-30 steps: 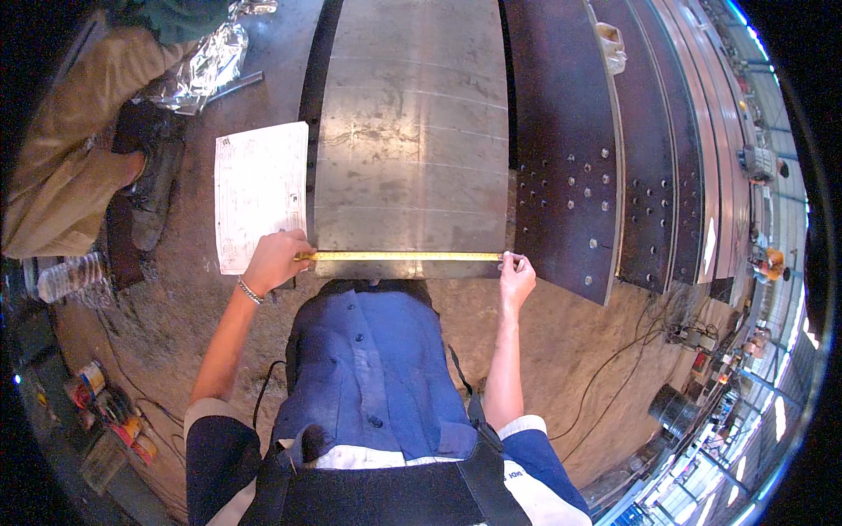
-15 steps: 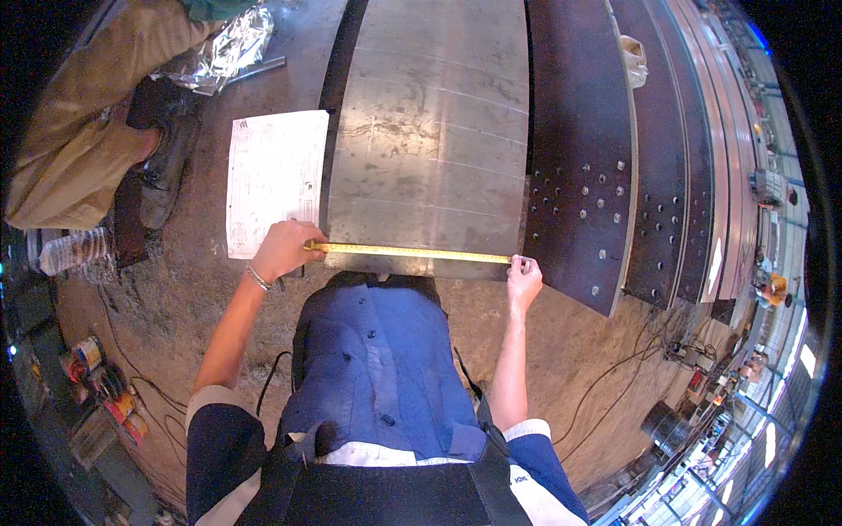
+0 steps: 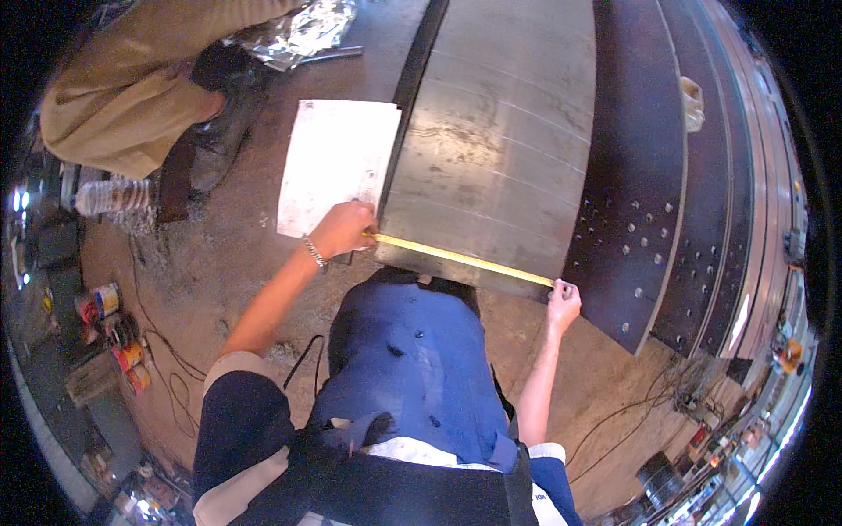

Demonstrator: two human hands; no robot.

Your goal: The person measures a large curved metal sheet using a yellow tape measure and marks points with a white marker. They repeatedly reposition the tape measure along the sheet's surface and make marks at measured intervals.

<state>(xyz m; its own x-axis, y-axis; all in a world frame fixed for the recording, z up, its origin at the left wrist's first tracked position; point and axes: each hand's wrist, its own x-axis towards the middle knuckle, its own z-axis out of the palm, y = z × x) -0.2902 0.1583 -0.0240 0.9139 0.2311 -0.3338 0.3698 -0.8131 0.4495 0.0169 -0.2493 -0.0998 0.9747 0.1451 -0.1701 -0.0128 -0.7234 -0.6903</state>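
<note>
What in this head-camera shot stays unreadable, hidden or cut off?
All in the head view:
Tape markings: too small to read.
Its left end: at least partly covered by the left hand.
Plate, far end: cut off by the top edge.
Paper, its print: washed out by brightness.
Co-worker, upper body: beyond the top edge.

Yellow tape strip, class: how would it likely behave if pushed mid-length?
The yellow tape strip looks thin and narrow, so probably light and bendable. Stretched straight between the left hand and right hand, it would likely resist slightly, then bow.
</note>
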